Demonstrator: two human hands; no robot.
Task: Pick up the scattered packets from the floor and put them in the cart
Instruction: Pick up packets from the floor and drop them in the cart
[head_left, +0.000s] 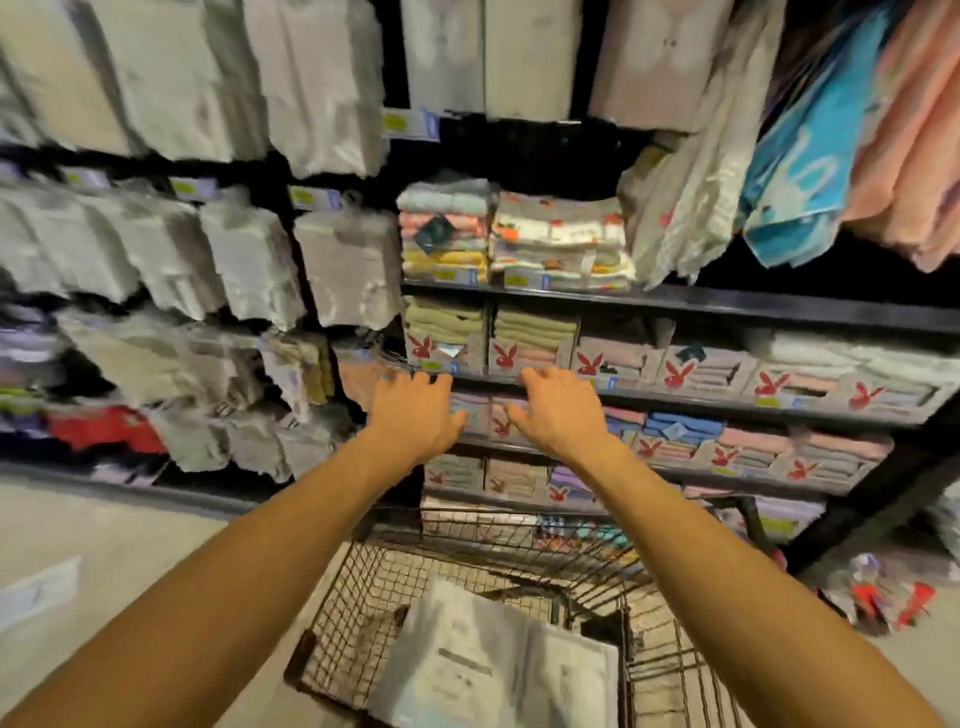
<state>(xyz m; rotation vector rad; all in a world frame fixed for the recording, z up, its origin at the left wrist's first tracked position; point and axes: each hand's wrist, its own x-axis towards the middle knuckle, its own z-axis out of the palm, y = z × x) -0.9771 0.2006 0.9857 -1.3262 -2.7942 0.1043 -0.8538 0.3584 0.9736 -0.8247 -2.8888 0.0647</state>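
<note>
A dark wire cart (363, 587) stands below me in front of the shelves. Two pale plastic-wrapped packets (467, 660) lie in its basket, one overlapping the other. Both my arms reach forward over the cart. My left hand (415, 413) and my right hand (561, 410) hang in the air side by side, fingers relaxed and spread, holding nothing. One flat pale packet (39, 590) lies on the floor at the left. A packet with red and white print (878, 597) lies on the floor at the right, by the shelf's foot.
Black shelving (675, 301) ahead holds stacked towels in boxes with red rabbit logos (589, 364). Hanging pale packets (249, 260) fill the rack at left. Towels hang at upper right (810, 156). Beige floor (130, 535) spreads to the left of the cart.
</note>
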